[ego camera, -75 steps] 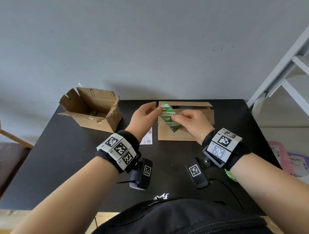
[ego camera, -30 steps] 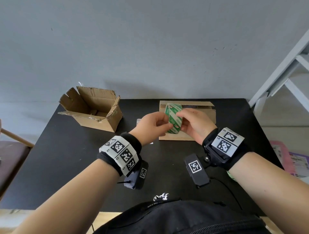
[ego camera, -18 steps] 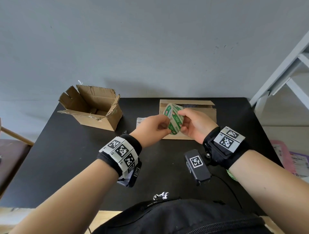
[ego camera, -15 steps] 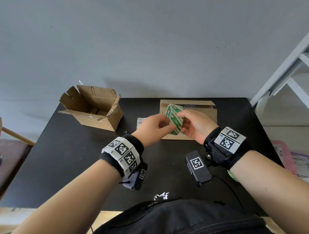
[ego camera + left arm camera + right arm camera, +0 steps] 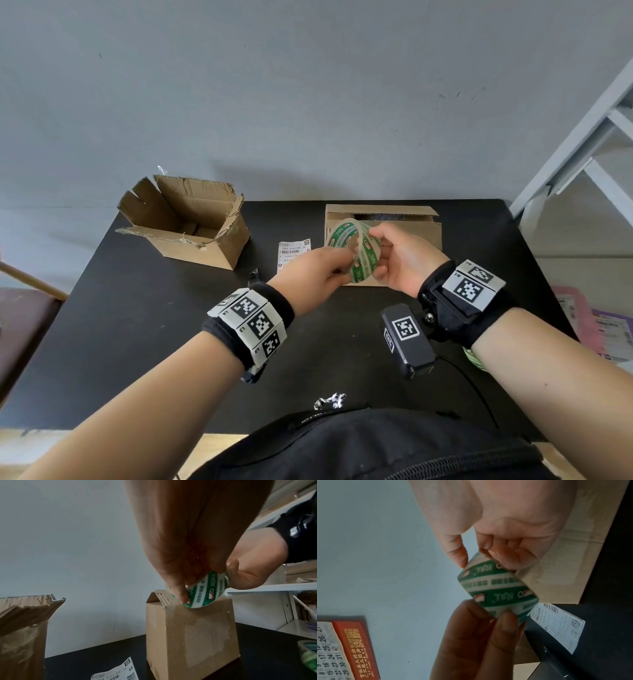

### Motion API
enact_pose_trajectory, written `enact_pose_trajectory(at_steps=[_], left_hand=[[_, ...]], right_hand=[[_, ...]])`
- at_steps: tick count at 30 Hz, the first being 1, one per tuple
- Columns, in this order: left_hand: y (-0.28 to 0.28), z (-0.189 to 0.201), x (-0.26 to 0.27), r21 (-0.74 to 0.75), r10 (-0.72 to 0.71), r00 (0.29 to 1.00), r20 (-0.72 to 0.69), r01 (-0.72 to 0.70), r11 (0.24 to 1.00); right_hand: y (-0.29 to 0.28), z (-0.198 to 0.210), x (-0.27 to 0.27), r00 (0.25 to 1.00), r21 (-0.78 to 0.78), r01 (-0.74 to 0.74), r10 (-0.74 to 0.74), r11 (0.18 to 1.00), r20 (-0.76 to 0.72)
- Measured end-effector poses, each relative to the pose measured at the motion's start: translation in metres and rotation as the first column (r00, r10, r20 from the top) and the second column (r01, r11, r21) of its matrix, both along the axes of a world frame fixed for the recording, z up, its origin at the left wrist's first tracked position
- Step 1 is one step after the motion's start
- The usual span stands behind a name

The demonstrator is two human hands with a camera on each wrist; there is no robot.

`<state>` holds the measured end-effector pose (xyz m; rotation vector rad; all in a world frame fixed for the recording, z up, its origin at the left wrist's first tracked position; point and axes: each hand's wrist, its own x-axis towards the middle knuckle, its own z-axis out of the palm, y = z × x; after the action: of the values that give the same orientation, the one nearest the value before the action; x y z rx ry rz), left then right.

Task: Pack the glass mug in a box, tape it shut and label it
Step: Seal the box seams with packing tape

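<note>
A green-and-white tape roll hangs in the air in front of the small cardboard box at the table's back middle. My left hand pinches the roll's lower left edge between thumb and fingertips. My right hand grips its right side, thumb on the upper rim. The roll is tilted so its ring hole shows. The box has its flaps folded over, with a dark gap along the far edge. A white printed label lies flat left of the box. No mug is visible.
An open, torn cardboard box stands at the back left. A second green tape roll lies on the table at the right. A white shelf frame stands right of the table, a chair left. A small black object lies near the label.
Both hands have turned the tape roll between them, from edge-on to showing its open ring. The hands stay in front of the box; box and label have not moved.
</note>
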<state>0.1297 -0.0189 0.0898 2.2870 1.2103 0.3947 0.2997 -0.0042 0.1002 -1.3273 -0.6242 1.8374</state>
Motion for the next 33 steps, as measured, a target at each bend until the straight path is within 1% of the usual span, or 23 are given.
enact_pose_trajectory(at_steps=[3,7,10,13,16,18,20,22,25,27,30,33], left_hand=[[0.002,-0.002,-0.002,-0.011,-0.003,1.000,-0.027,0.003,1.000],[0.004,-0.002,-0.005,-0.027,0.031,0.999,0.011,-0.030,0.999],[0.004,-0.003,-0.006,-0.041,0.051,0.999,0.012,-0.050,0.998],[0.005,-0.005,-0.008,-0.050,0.064,0.998,0.009,-0.063,0.997],[0.007,-0.005,-0.008,-0.065,0.090,0.996,0.008,-0.089,0.994],[0.007,-0.005,-0.007,-0.101,0.131,0.990,0.060,-0.125,0.987],[0.006,0.000,-0.006,-0.173,0.226,0.958,0.177,-0.196,0.965],[0.007,0.005,-0.004,-0.256,0.324,0.897,0.301,-0.251,0.933],[0.008,0.011,-0.002,-0.359,0.400,0.807,0.434,-0.252,0.899],[0.008,0.014,-0.002,-0.425,0.436,0.767,0.471,-0.235,0.874],[0.008,0.014,-0.003,-0.502,0.478,0.718,0.506,-0.206,0.840],[0.008,0.014,-0.003,-0.517,0.481,0.707,0.518,-0.189,0.835]], right_hand=[[-0.001,0.001,0.000,0.998,-0.011,-0.024,0.023,1.000,-0.054],[-0.003,0.002,-0.001,0.992,-0.013,-0.033,0.031,0.999,-0.126],[-0.003,0.002,-0.001,0.985,-0.007,-0.021,0.019,1.000,-0.169],[-0.004,0.004,-0.003,0.985,0.013,-0.013,0.015,1.000,-0.171],[-0.005,0.005,-0.006,0.989,0.072,-0.027,0.038,0.997,-0.146],[-0.006,0.006,-0.008,0.994,0.121,-0.040,0.052,0.992,-0.097],[-0.006,0.005,-0.010,0.998,0.159,-0.039,0.048,0.987,-0.051],[-0.005,0.004,-0.009,0.999,0.190,-0.044,0.049,0.981,-0.019],[-0.008,0.003,-0.008,0.994,0.235,-0.112,0.111,0.966,0.016],[-0.009,0.001,-0.009,0.989,0.268,-0.146,0.144,0.952,0.027],[-0.011,0.001,-0.011,0.986,0.318,-0.165,0.151,0.934,0.069],[-0.013,0.003,-0.012,0.989,0.339,-0.142,0.116,0.930,0.096]])
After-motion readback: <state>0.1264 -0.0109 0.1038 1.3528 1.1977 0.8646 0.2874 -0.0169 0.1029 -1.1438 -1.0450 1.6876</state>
